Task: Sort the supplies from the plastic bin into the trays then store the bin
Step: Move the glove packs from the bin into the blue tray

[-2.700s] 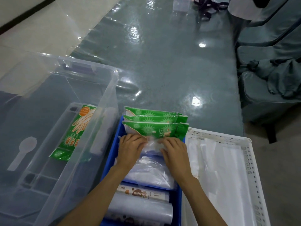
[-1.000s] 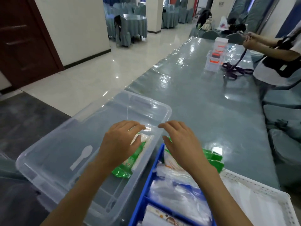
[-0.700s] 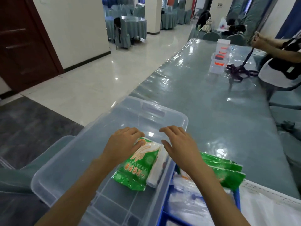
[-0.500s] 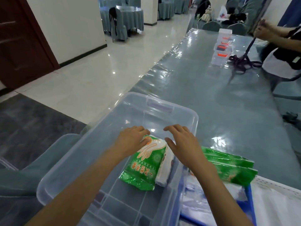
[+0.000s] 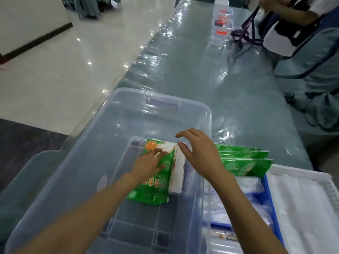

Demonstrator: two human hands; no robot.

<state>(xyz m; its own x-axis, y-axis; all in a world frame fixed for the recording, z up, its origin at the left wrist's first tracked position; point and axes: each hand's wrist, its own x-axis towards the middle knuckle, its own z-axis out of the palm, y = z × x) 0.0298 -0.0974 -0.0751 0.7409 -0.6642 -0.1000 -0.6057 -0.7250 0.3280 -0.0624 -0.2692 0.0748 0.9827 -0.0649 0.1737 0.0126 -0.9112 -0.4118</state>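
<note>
Since the moment before, the left hand (image 5: 146, 166) has dropped flat onto the green glove packet (image 5: 156, 184) inside the clear plastic bin (image 5: 183, 109), and the view has tipped downward toward the bin.

Left fingers (image 5: 156, 154) lie loosely spread on the upper half of the packet, their tips just below its orange round label; they press on it without pinching. Under the palm the packet runs back toward the wrist and lies flat on the bin floor. Touching the packet's right edge, just right of the left fingers, lies a white roll (image 5: 177, 173), also on the bin floor.

Above the bin's right wall, the right hand (image 5: 199, 153) hovers, fingers (image 5: 185, 134) spread and curved, holding nothing. Those fingertips hang over the top end of the white roll; whether they touch it cannot be told.

Right of that wrist stands a row of green packets (image 5: 244, 162) on edge at the far end of a blue tray (image 5: 269, 191). Clear plastic bags (image 5: 247, 184) fill the tray nearer the forearm. Further right sits a white tray (image 5: 328, 182) holding white sheets.

Bin and trays rest on a glossy grey-green worktop (image 5: 192, 70). Far beyond the fingertips, small clear boxes (image 5: 222, 19) stand on it, and another person (image 5: 286, 21) handles a dark strap (image 5: 245, 33) at the top right.
</note>
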